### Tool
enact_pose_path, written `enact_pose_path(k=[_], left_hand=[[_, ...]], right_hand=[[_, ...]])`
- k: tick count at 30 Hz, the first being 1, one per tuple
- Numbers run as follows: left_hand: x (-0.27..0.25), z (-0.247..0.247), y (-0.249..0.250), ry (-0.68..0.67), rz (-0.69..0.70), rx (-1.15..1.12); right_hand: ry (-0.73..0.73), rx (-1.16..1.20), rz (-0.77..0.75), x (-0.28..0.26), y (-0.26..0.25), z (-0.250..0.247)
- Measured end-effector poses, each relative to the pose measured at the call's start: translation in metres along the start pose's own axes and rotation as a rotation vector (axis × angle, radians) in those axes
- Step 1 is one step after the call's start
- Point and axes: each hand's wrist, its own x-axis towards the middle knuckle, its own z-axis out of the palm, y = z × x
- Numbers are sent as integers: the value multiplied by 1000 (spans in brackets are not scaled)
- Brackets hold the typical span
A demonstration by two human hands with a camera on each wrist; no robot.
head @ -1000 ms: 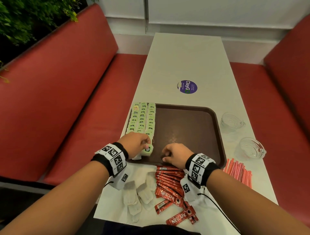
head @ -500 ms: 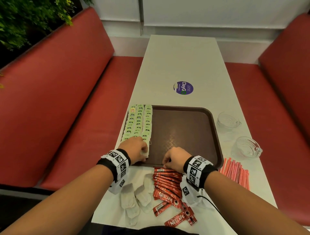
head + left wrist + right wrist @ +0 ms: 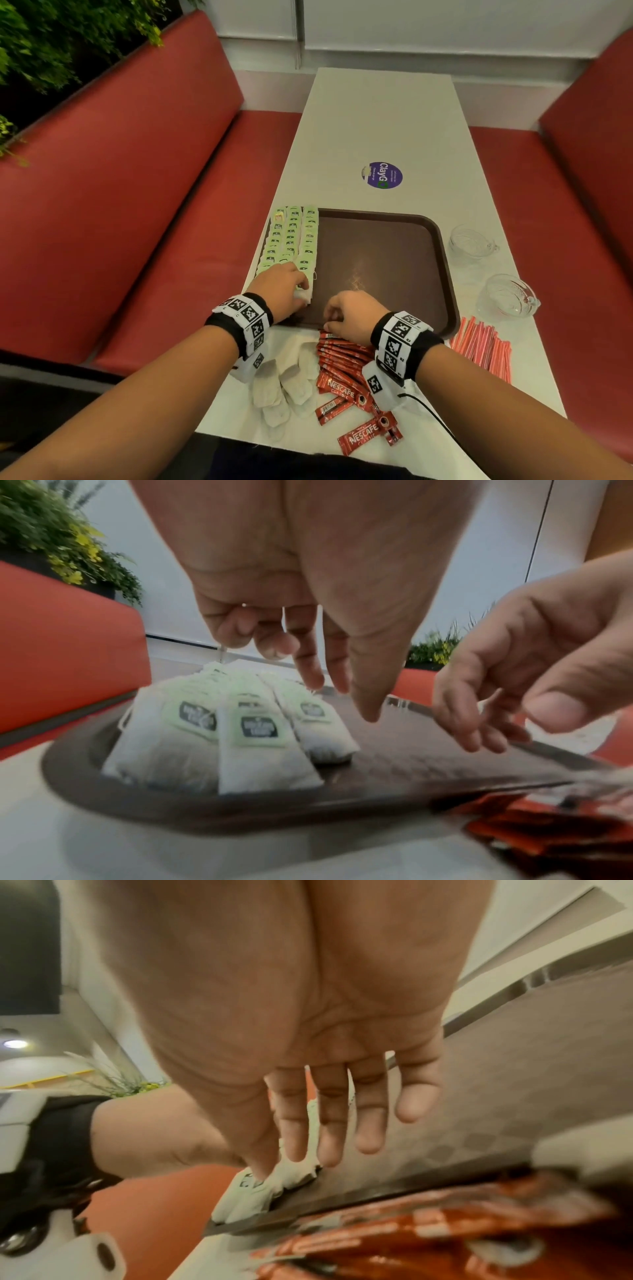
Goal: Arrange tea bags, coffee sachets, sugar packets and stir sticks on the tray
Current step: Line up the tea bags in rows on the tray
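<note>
A brown tray (image 3: 394, 274) lies on the white table. Three rows of green-tagged tea bags (image 3: 291, 240) fill its left side. My left hand (image 3: 287, 287) hovers at the near end of those rows; in the left wrist view its fingers (image 3: 308, 674) hang loose above the tea bags (image 3: 253, 737) and hold nothing. My right hand (image 3: 342, 315) is over the tray's near rim, with straight, empty fingers (image 3: 329, 1137), just above the red coffee sachets (image 3: 342, 359). Loose white tea bags (image 3: 287, 383) lie on the table to their left.
Red-striped stir sticks (image 3: 483, 346) lie right of the tray's near corner. Two glass cups (image 3: 469, 243) (image 3: 507, 299) stand along the right table edge. A purple sticker (image 3: 381, 174) is beyond the tray. Red benches flank the table.
My right hand has drawn back from the tray floor to its near rim, over the sachets. The left hand stays at the near end of the tea bag rows.
</note>
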Motion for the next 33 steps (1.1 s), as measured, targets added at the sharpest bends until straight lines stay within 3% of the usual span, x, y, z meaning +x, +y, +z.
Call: enact_pose_path(k=[4, 13, 23, 33], left_hand=[[-36, -2, -1, 19, 39, -44], [-120, 26, -18, -335, 55, -20], [-142, 37, -21, -247, 60, -59], [-140, 34, -24, -118, 18, -52]], right_hand=[[-16, -74, -156, -4, -18, 11], [-256, -250, -347, -10, -46, 49], [-271, -550, -434, -6, -62, 58], [-193, -552, -421, -9, -58, 59]])
